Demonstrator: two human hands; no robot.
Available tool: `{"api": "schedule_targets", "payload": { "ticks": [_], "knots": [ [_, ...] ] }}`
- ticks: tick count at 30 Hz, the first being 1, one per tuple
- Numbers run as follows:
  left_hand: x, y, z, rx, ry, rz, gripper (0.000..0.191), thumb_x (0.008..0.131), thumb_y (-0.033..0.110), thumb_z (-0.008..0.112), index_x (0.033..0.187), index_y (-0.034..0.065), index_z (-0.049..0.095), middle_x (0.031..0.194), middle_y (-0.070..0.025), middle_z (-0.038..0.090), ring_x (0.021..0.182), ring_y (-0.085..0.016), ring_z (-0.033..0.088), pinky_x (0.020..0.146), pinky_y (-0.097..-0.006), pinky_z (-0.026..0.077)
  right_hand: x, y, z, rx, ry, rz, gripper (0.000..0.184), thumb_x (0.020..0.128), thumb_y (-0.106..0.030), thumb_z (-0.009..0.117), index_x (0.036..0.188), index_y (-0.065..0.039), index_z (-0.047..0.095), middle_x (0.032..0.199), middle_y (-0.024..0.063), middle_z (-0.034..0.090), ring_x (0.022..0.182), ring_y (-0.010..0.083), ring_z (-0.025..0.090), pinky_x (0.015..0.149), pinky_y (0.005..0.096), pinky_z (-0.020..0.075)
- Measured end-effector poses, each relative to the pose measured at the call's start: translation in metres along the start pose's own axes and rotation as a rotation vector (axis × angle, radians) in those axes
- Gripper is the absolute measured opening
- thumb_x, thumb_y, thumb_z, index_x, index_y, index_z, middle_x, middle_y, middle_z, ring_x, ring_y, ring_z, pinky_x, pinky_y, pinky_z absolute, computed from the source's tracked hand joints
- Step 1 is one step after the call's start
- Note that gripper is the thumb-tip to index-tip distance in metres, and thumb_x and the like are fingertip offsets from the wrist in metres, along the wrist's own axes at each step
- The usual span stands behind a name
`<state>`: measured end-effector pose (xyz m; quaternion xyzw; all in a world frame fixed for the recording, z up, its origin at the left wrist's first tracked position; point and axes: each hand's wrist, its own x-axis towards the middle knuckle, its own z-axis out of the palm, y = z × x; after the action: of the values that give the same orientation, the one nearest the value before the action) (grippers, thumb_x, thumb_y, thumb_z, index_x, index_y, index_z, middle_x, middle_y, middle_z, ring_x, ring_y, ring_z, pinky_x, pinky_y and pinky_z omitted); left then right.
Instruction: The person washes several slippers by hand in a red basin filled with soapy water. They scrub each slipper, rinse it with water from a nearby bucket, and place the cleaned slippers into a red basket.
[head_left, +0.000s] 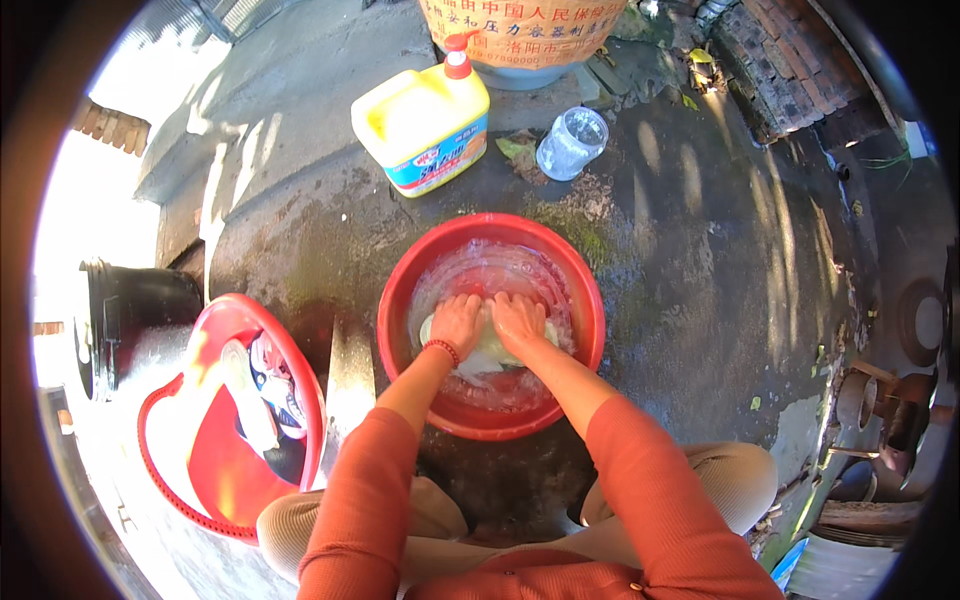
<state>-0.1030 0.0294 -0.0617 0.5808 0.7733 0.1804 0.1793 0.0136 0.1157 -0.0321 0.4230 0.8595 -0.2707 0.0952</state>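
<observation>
A red plastic basin (592, 322) of soapy water stands on the ground before me. In it lies a pale wet item, perhaps a cloth or a shoe (491, 346); the water and my hands hide its shape. My left hand (456, 322), with a red bead bracelet at the wrist, grips its left part, fingers curled. Close beside it, my right hand (517, 319) is curled onto the same item. Beyond the basin stand a yellow detergent jug (420, 124) with a red pump top and a clear plastic jar (572, 144), mouth up and tilted.
At the left, a red bucket or basket (217, 442) holds shoes (277, 382), with a black bucket (142, 322) behind it. A large container with printed wrapping (525, 37) stands at the top. Bricks (787, 60) are stacked at the upper right.
</observation>
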Motion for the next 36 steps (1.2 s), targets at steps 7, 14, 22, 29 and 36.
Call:
{"api": "schedule_targets", "payload": {
  "ticks": [7,14,22,29,36],
  "knots": [
    [-0.051,0.020,-0.032,-0.111,0.003,-0.012,0.013,0.087,0.015,0.053,0.092,0.0042,0.055,0.094,-0.0168,0.054,0.091,-0.037,0.052,0.081,-0.0469,0.043,-0.047,-0.010,-0.001,-0.113,0.266,-0.256,0.024,0.092,-0.032,0.054,0.090,-0.009,0.059,0.088,0.0136,0.059,0.086,0.0324,0.059,0.071,0.0477,0.0445],
    [-0.065,0.061,0.010,0.198,0.101,-0.141,0.014,0.083,0.023,0.055,0.084,0.0088,0.057,0.088,-0.0107,0.055,0.089,-0.028,0.052,0.079,-0.0419,0.039,-0.063,0.022,0.043,-0.095,0.365,-0.147,0.022,0.091,-0.032,0.052,0.093,-0.011,0.057,0.091,0.0100,0.053,0.089,0.0311,0.054,0.075,0.0469,0.0376],
    [-0.031,0.028,0.028,0.282,0.173,-0.049,0.015,0.085,0.024,0.051,0.083,0.0098,0.058,0.084,-0.0082,0.056,0.089,-0.026,0.053,0.081,-0.0446,0.038,-0.025,0.022,0.066,-0.175,0.296,0.012,0.031,0.091,-0.037,0.048,0.092,-0.011,0.064,0.090,0.0106,0.059,0.092,0.0294,0.055,0.078,0.0507,0.0379],
    [-0.029,0.027,0.033,0.224,-0.029,-0.171,0.021,0.087,0.026,0.048,0.091,0.0092,0.060,0.099,-0.0096,0.060,0.097,-0.028,0.054,0.085,-0.0479,0.040,-0.021,0.022,0.076,-0.133,0.386,0.026,0.026,0.089,-0.036,0.050,0.092,-0.013,0.062,0.095,0.0084,0.058,0.090,0.0285,0.055,0.076,0.0492,0.0405],
    [-0.003,0.006,0.022,0.230,-0.173,-0.075,0.034,0.091,0.032,0.044,0.111,0.0097,0.060,0.110,-0.0153,0.061,0.108,-0.034,0.053,0.095,-0.0517,0.038,-0.009,0.022,0.050,-0.069,0.226,0.031,0.037,0.093,-0.040,0.046,0.116,-0.015,0.059,0.114,0.0168,0.058,0.112,0.0331,0.052,0.094,0.0559,0.0366]
  ]
}}
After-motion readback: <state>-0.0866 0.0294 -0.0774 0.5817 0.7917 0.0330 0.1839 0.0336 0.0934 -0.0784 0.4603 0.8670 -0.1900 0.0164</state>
